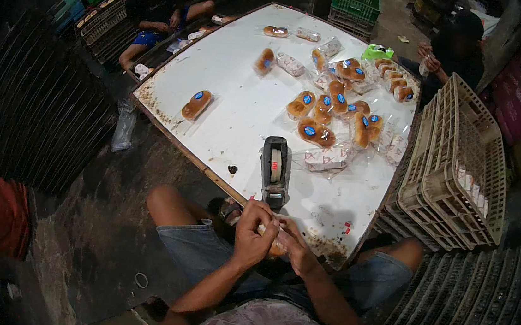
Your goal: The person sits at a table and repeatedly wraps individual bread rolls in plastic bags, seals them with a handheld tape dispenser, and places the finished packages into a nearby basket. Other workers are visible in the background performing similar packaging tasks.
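A bread roll (277, 249) in clear plastic wrap is between my two hands, close to the near edge of the white table (223, 151). My left hand (255, 233) pinches the gathered wrap at the roll's upper end. Around the roll's right side curl the fingers of my right hand (297, 247); they partly hide it. Just beyond my hands stands a black tape dispenser (274, 173) with a roll of tape in it. To its right lies a white printed packet (326, 159) in clear plastic.
Several bagged rolls (317, 132) with blue stickers crowd the table's right half. One bagged roll (197, 105) lies apart at left. Plastic crates (449, 182) stand against the right edge. Stacked trays (470, 298) are at lower right. Two other people sit beyond the table.
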Action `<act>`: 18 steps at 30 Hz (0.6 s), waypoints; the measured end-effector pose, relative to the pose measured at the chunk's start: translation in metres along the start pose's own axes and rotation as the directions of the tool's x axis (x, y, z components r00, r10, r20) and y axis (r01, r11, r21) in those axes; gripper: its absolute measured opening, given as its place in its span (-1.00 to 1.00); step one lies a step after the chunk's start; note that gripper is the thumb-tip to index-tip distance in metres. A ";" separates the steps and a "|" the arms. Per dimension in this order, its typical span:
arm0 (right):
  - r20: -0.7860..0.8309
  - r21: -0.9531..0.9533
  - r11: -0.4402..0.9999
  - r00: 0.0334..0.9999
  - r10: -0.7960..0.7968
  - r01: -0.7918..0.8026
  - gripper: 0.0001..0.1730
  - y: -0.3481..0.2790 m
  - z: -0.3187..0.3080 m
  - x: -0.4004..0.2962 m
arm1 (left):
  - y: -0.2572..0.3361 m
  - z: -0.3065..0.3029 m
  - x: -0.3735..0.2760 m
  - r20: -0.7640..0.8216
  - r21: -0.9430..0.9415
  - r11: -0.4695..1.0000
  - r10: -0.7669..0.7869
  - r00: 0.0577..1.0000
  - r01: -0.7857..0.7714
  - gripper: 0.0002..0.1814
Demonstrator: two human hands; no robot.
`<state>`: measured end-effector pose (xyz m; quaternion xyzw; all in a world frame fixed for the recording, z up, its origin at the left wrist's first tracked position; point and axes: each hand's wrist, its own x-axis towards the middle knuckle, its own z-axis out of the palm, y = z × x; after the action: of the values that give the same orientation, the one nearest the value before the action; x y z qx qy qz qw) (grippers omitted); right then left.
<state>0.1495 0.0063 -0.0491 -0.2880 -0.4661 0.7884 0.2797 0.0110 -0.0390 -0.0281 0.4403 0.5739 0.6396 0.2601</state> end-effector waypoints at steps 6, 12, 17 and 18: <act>0.166 -0.002 0.986 0.972 -0.165 0.168 -0.40 -0.002 -0.005 0.026 | 0.020 -0.018 0.014 0.198 0.090 0.991 0.079 0.977 -0.099 -0.40; -0.434 -0.514 0.833 0.900 -0.043 -0.207 -0.48 0.019 -0.032 0.128 | 0.026 -0.030 0.033 0.157 0.239 0.971 -0.012 0.987 -0.027 -0.35; -0.211 -0.729 0.675 0.900 -0.380 0.114 -0.56 0.033 -0.016 0.117 | 0.014 -0.047 0.036 0.122 0.466 0.880 0.040 0.992 -0.093 -0.32; -0.119 -0.728 0.663 0.921 -0.372 0.174 -0.56 0.020 -0.008 0.101 | 0.012 -0.053 0.034 0.119 0.500 0.862 0.021 0.993 -0.078 -0.32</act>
<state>0.0836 0.0743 -0.0903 -0.3983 -0.7287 0.4542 0.3224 -0.0493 -0.0397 -0.0050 0.5419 0.6943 0.4490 0.1506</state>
